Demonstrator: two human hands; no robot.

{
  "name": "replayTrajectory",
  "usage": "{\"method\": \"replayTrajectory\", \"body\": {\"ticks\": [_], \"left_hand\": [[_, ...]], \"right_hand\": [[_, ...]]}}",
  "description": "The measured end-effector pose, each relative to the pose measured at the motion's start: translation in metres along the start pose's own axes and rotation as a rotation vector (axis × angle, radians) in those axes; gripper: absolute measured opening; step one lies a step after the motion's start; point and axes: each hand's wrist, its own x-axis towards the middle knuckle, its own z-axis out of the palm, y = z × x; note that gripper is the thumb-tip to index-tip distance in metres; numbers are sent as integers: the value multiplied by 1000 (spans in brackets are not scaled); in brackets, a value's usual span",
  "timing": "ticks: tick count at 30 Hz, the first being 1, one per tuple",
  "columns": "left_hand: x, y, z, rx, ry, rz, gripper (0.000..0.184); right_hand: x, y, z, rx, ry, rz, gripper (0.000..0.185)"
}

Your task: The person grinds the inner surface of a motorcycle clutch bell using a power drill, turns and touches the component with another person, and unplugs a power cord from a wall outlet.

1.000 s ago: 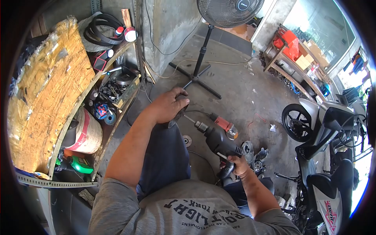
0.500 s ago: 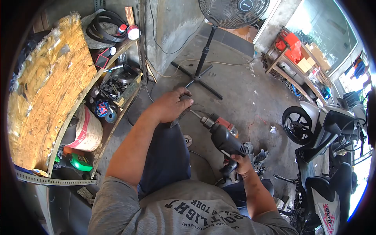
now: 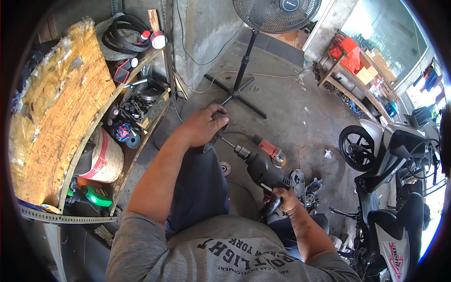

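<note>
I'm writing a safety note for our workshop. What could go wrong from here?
The dark piece might twist or slip: only the left hand seems to hold it, with no clamp visible, while the right hand points the drill at it.

If the bit skidded, it could cut the left hand's bare fingers, which are close to its tip.

The left knee is close by too, so a slip might catch the trousers.

Matt dark plastic drill (image 3: 267, 171), shiny metal chuck (image 3: 242, 152), dull concrete floor (image 3: 287, 104)
</note>
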Motion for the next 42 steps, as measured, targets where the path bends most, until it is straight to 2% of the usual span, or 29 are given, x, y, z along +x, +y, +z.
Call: {"method": "replayTrajectory", "body": {"ticks": [6, 17, 21, 27, 32, 36, 37, 42], "left_hand": [[3, -5, 2, 31, 29, 18, 35], [3, 1, 3, 24, 3, -45, 35], [1, -2, 4, -13, 26, -15, 35], [-1, -3, 5, -28, 52, -1, 34], [-3, -15, 7, -102, 13, 152, 34], [-2, -35, 17, -177, 58, 449, 35], [0, -31, 17, -173, 50, 456, 35], [-2, -15, 11, -243, 33, 277, 33]], "right_hand": [[-1, 0, 15, 11, 41, -65, 45], [-6, -5, 16, -73, -32, -28, 47], [-4, -2, 8, -43, -38, 27, 46], [0, 0, 17, 43, 10, -4, 43], [0, 0, 23, -2, 21, -90, 43], [0, -3, 29, -152, 60, -160, 43], [-1, -4, 29, -147, 63, -169, 43], [-4, -7, 27, -362, 31, -176, 41]]}}
